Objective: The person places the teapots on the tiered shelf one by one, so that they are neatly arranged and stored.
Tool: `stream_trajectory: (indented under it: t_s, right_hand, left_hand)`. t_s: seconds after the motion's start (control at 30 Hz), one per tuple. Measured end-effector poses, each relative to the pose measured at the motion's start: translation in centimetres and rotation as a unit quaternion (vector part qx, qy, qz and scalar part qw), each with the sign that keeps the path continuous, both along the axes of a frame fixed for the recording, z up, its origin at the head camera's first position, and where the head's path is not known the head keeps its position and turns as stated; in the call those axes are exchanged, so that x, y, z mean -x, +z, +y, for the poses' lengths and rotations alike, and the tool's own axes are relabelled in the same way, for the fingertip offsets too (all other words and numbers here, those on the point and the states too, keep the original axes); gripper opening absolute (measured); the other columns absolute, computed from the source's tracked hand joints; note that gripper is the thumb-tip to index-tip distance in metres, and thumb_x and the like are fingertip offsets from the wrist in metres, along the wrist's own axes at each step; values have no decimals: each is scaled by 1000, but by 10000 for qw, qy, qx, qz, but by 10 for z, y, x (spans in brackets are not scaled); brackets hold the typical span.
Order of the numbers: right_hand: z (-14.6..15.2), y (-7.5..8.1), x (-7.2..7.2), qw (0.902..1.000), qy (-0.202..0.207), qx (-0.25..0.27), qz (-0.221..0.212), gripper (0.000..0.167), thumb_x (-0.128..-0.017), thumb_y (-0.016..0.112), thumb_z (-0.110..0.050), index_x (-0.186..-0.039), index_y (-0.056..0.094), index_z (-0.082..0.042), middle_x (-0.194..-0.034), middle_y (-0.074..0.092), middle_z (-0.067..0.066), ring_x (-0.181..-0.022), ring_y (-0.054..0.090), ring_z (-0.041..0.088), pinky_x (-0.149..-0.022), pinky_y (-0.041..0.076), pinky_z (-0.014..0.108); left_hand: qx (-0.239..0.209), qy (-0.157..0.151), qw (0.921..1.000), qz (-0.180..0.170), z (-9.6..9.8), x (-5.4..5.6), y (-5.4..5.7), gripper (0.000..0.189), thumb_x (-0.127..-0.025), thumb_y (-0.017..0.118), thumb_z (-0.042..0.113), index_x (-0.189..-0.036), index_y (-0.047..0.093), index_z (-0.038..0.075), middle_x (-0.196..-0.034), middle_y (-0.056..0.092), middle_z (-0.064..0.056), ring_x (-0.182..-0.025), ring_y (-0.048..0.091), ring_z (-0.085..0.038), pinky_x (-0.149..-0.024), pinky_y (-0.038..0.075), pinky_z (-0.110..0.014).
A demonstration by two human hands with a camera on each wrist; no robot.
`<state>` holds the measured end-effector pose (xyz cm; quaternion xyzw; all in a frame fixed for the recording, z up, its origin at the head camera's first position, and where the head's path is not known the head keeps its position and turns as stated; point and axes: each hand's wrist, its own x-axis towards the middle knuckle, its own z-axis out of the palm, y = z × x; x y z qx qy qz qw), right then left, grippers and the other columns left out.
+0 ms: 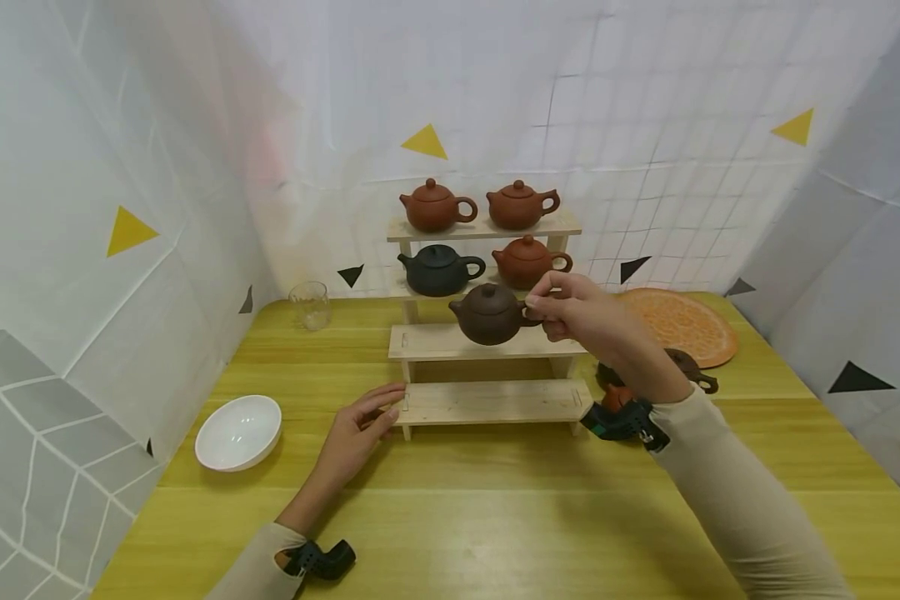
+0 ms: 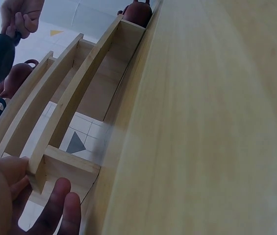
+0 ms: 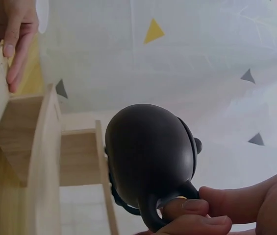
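Observation:
My right hand [image 1: 581,312] pinches the handle of a dark brown teapot [image 1: 487,315], lifted in front of a stepped wooden stand [image 1: 487,402]. In the right wrist view the teapot [image 3: 150,147] shows its rounded body, with thumb and fingers at the handle loop. My left hand [image 1: 356,433] touches the left end of the stand's lowest step, its fingers extended. Two reddish-brown teapots [image 1: 431,208] sit on the top step. Below them stand a blackish teapot [image 1: 435,271] and another reddish one [image 1: 523,262].
More teapots [image 1: 686,367] stand on the table right of the stand, partly hidden by my right arm. Behind them lies a round orange mat [image 1: 682,325]. At the left are a white bowl [image 1: 238,433] and a clear glass [image 1: 312,307]. White patterned sheets enclose the table.

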<state>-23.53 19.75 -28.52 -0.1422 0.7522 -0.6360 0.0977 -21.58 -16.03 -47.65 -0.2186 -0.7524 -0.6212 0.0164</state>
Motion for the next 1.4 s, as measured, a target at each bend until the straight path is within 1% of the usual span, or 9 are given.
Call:
stream_trajectory:
  t_s: [0.23,0.33,0.5,0.63,0.73,0.87,1.0,1.17,1.4]
  right_hand:
    - [-15,-12,4,10000,77,58,-8,13,-110,49,-5,-105,48,6,-90,47,12,-62,34,16,-61,35,31]
    - [-21,-16,5,10000,22,21,-85,12,-110,50,-5,-105,48,6,-89,48,12,-62,35,16,-60,35,30]
    - [-29,-21,10,9997,44,-33,-218,12,-111,50,-7,-106,48,4,-90,47,11,-63,35,17,-61,34,30]
    - [-36,-24,14,9996,81,43,-268,12,-110,50,-7,-106,49,4,-90,48,11,-62,34,17,-62,34,32]
    - [-41,-26,17,9995,92,162,-271,11,-110,51,-6,-106,50,4,-89,49,11,-61,35,17,-62,34,32]
    - [-48,-32,21,9992,92,311,-244,9,-110,50,-5,-105,50,4,-88,49,10,-60,35,16,-60,34,30]
    - [-52,-36,26,9989,80,382,-241,9,-110,50,-4,-105,50,4,-87,48,10,-60,35,15,-58,33,29]
    - [-57,-40,30,9986,22,394,-357,9,-109,50,-5,-105,49,3,-87,49,9,-60,35,14,-59,33,28]
    - [-59,-45,31,9985,7,408,-358,10,-110,49,-4,-109,49,5,-91,50,11,-61,35,15,-59,33,29]
  left_hand:
    - [-4,26,10000,-42,-1,1,-1,33,-106,64,13,-137,69,6,-148,57,-7,-106,67,-24,-78,61,-44]
    - [-3,22,10000,-94,0,1,-1,33,-106,64,14,-137,69,7,-148,58,-5,-107,66,-23,-79,61,-43]
    - [-13,-17,10000,-75,0,1,0,33,-106,64,14,-138,69,7,-148,57,-7,-109,66,-26,-79,61,-43]
    - [-8,-15,10000,-39,0,1,1,32,-106,64,13,-137,69,7,-147,58,-8,-107,67,-28,-79,61,-44]
    - [23,-19,10000,-36,0,1,1,32,-106,63,14,-138,69,8,-147,58,-5,-106,67,-26,-78,61,-44]
    - [5,-43,10000,5,-1,2,1,33,-106,64,13,-138,69,7,-147,58,-6,-105,68,-24,-78,61,-43]
    - [1,-54,10000,23,-1,2,0,32,-106,64,12,-137,69,5,-148,58,-9,-105,67,-25,-77,61,-44]
    - [21,-15,10000,-73,-1,2,0,33,-106,64,13,-138,69,8,-148,57,-6,-105,68,-24,-78,61,-44]
    - [35,-11,10000,-44,-1,1,0,33,-106,64,14,-138,69,8,-148,57,-6,-106,67,-24,-78,61,-44]
